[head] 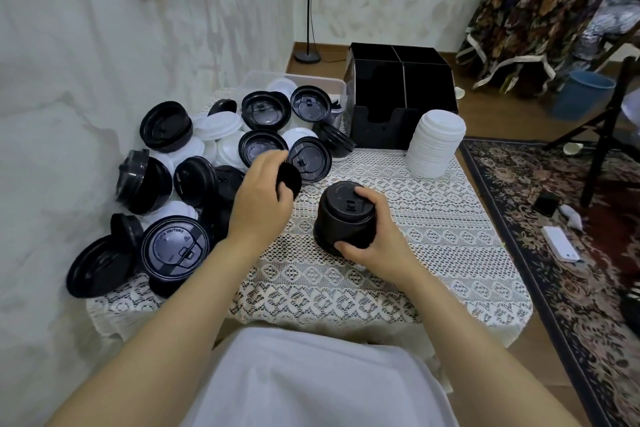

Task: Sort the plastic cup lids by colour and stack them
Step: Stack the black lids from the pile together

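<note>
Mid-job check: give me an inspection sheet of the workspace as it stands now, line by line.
Surface: table under a white lace cloth.
Job's things: black lid stack near the centre; white lid stack at the right, in front of the organiser; loose pile of black and white lids on the left.
Clutter: black divided organiser and clear plastic tub at the back.
Grippers: left hand grips a single black lid; right hand holds the black lid stack, fingers curled round it.
Cables: thin black pole or cord by the wall; cannot tell which.
Surroundings: patterned rug, blue bin.
</note>
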`<control>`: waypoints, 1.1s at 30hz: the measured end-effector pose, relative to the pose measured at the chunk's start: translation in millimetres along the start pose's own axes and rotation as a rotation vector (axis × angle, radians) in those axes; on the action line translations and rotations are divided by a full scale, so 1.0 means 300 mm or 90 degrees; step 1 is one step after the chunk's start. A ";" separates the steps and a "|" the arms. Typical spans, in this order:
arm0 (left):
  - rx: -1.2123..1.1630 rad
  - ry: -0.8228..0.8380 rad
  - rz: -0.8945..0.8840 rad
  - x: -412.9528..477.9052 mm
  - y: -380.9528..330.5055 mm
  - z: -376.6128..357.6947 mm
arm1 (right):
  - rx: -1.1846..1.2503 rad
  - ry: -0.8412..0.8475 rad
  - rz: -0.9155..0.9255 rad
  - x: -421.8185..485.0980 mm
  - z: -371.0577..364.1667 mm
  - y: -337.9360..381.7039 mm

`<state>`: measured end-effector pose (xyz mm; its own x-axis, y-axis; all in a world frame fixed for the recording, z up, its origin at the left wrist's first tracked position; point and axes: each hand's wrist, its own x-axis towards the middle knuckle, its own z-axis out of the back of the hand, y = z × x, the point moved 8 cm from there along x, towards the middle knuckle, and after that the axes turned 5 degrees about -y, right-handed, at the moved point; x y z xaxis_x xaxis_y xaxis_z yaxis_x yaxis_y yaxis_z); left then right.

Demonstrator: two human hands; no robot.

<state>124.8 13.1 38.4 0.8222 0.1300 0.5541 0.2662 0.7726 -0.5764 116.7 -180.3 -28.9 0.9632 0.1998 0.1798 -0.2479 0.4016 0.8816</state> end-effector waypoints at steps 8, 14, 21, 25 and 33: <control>0.188 0.082 0.033 0.022 0.065 -0.061 | -0.003 -0.007 -0.008 0.001 -0.005 -0.001; 0.059 0.030 -0.064 -0.038 0.007 -0.031 | 0.003 -0.023 0.001 -0.001 0.007 -0.002; -0.011 0.235 -0.044 -0.161 0.022 -0.086 | 0.026 -0.101 -0.008 -0.002 0.051 -0.018; -0.012 0.353 -0.002 -0.213 0.057 -0.121 | 0.021 -0.100 -0.009 0.000 0.044 -0.017; 0.049 0.322 0.057 -0.204 0.066 -0.124 | 0.023 -0.094 -0.019 -0.003 0.041 -0.021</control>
<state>98.5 -2.8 -29.3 0.9854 -0.1038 0.1347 0.1616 0.8180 -0.5520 118.6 -194.0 -29.3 0.9756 0.0535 0.2131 -0.2175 0.3724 0.9022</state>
